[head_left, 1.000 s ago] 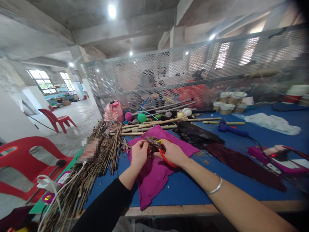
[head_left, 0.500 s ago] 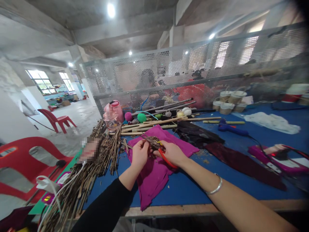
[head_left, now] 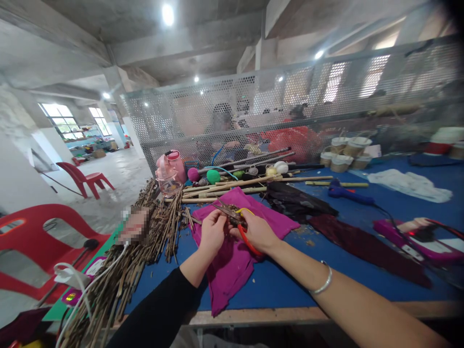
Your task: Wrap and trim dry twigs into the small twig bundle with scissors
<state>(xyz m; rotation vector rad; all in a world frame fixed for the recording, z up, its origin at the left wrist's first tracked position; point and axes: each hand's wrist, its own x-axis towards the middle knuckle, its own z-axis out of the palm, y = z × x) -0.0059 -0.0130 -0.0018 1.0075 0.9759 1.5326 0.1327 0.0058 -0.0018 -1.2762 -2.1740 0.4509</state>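
My right hand [head_left: 258, 233] is closed around scissors [head_left: 250, 241] with red and yellow handles. Their handles are spread apart, and the blades point up and left, just beyond my left fingertips. My left hand [head_left: 213, 231] is pinched closed close to the blades; whatever sits between its fingers is too small to make out. Beneath both hands, a magenta cloth [head_left: 230, 285] lies spread on the blue tabletop [head_left: 286, 285]. Brown dried plant bits [head_left: 232, 209] are heaped on the cloth, partly hidden by my hands and the scissors.
Dry stalks [head_left: 145, 246] pile up at left. Behind the cloth lie poles [head_left: 232, 188], yarn balls [head_left: 212, 176] and a pink jug [head_left: 170, 169]. Black fabric [head_left: 290, 200], a dark red cloth [head_left: 362, 246], a blue glue gun [head_left: 350, 195] and paper cups [head_left: 340, 162] occupy the right. A mesh partition [head_left: 188, 111] stands behind.
The scissor handles have spread farther apart, with the yellow loop now lifted and showing more. My left hand has shifted only slightly, and the cloth stays in place.
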